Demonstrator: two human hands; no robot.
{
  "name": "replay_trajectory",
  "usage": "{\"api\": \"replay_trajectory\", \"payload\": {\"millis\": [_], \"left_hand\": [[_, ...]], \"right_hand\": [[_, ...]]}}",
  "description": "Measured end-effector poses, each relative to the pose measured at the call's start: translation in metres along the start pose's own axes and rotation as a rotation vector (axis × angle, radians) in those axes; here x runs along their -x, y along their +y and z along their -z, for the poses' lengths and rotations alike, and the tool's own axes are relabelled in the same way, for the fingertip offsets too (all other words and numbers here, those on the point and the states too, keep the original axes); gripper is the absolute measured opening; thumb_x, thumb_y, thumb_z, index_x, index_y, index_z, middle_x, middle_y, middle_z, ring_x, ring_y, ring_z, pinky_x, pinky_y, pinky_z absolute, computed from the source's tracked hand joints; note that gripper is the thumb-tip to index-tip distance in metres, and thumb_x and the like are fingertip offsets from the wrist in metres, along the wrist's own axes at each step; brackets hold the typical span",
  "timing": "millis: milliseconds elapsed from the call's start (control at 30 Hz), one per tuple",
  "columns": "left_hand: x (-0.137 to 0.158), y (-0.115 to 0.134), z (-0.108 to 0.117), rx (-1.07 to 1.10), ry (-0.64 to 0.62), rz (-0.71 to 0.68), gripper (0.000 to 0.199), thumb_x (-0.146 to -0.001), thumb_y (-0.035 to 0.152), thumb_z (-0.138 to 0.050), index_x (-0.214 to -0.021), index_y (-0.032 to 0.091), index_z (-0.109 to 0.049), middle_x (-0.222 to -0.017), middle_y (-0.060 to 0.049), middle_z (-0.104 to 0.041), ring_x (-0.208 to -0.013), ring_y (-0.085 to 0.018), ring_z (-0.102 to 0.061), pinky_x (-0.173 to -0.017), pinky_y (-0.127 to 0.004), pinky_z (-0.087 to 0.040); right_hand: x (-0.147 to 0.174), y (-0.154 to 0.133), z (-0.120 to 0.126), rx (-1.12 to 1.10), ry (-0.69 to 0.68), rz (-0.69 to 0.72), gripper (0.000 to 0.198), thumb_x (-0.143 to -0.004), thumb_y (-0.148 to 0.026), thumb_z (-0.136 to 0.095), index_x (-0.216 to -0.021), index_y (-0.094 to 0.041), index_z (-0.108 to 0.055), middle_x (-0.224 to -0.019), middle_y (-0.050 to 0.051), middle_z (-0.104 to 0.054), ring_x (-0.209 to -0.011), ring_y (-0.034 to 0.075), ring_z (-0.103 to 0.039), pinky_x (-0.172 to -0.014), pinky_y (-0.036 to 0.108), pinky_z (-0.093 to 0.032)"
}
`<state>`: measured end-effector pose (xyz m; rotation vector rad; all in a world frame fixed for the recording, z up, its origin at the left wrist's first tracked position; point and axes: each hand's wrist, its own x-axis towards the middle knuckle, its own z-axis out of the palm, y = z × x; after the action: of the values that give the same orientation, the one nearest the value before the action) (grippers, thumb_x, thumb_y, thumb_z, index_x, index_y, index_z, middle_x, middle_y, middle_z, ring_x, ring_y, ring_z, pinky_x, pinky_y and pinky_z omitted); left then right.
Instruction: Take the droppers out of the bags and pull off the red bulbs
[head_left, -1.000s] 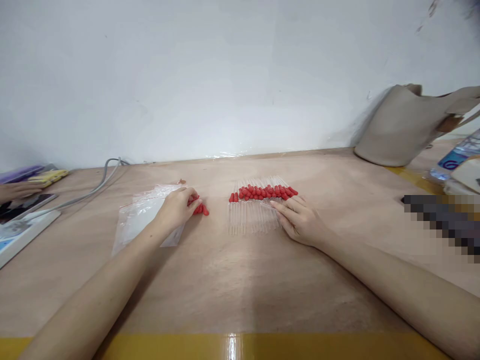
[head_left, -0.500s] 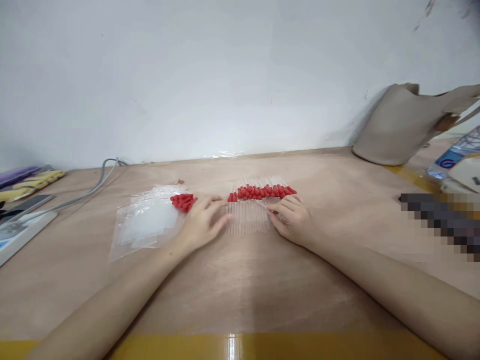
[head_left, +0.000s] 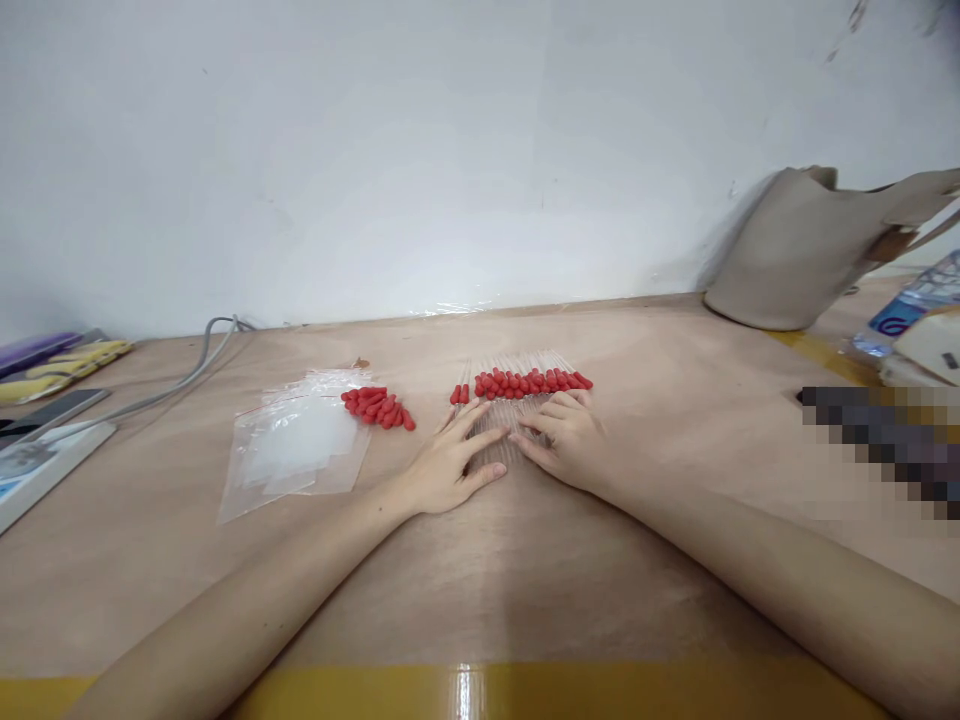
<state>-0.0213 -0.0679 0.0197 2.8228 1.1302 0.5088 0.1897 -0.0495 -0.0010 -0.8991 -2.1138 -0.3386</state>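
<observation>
A row of thin clear tubes with red rubber bulbs, which look like droppers, lies across the middle of the table, the bulbs side by side. My left hand is open over the near left tubes, fingers spread and thumb stretched out. On the right, my right hand rests over the near tubes with bent fingers and its thumb apart; no object shows in it. A small pile of loose red rubber bulbs sits to the left of my left hand. Next to it lie overlapping clear plastic bags.
A beige bag stands against the wall at the right, with a water bottle beyond it. Grey cables run to a white power strip at the left. Yellow tape lines the table's front edge.
My left hand has moved right, off the red bulb pile and onto the tubes, uncovering more of the pile. My right hand's fingers have loosened and shifted slightly left.
</observation>
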Motion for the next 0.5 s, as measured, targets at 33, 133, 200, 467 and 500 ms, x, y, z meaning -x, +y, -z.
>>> {"api": "replay_trajectory", "payload": {"millis": [33,133,200,467,500], "left_hand": [[0.0,0.0,0.0,0.005,-0.003,0.003,0.048,-0.086,0.042,-0.046,-0.128,0.02,-0.045,-0.143,-0.014,-0.026,-0.133,-0.028,-0.02,-0.104,-0.051,-0.028],[0.0,0.0,0.0,0.024,-0.018,0.024,0.049,-0.086,0.043,-0.046,-0.128,0.019,-0.044,-0.143,-0.015,-0.026,-0.133,-0.028,-0.02,-0.104,-0.05,-0.028],[0.0,0.0,0.0,0.038,-0.031,0.039,0.05,-0.086,0.044,-0.045,-0.129,0.019,-0.043,-0.143,-0.015,-0.027,-0.133,-0.028,-0.021,-0.104,-0.05,-0.029],[0.002,-0.002,0.001,0.095,0.143,0.078,0.036,-0.088,0.036,-0.043,-0.121,0.021,-0.048,-0.138,-0.009,-0.036,-0.127,-0.022,-0.035,-0.102,-0.042,-0.035],[0.002,-0.003,0.002,0.086,0.219,0.117,0.032,-0.089,0.034,-0.042,-0.116,0.021,-0.051,-0.132,-0.009,-0.043,-0.121,-0.021,-0.041,-0.1,-0.041,-0.037]], "right_hand": [[0.0,-0.001,0.001,-0.005,-0.026,-0.005,0.024,-0.081,-0.038,-0.055,-0.074,-0.018,-0.066,-0.063,0.003,-0.06,-0.069,0.016,-0.048,-0.074,0.035,-0.03],[-0.002,-0.003,0.005,-0.02,-0.098,0.007,0.033,-0.078,-0.049,-0.055,-0.079,-0.019,-0.067,-0.068,0.004,-0.058,-0.072,0.016,-0.046,-0.077,0.036,-0.029],[-0.002,-0.004,0.007,-0.026,-0.131,0.018,0.037,-0.077,-0.053,-0.054,-0.082,-0.019,-0.067,-0.069,0.004,-0.057,-0.073,0.017,-0.045,-0.078,0.036,-0.028],[0.001,0.0,0.011,-0.091,-0.113,0.014,0.034,-0.077,-0.049,-0.056,-0.088,-0.019,-0.067,-0.071,0.003,-0.057,-0.073,0.016,-0.047,-0.078,0.035,-0.031],[0.002,0.001,0.012,-0.1,-0.097,0.006,0.032,-0.077,-0.047,-0.057,-0.088,-0.019,-0.067,-0.071,0.003,-0.057,-0.073,0.016,-0.047,-0.077,0.035,-0.031]]}}
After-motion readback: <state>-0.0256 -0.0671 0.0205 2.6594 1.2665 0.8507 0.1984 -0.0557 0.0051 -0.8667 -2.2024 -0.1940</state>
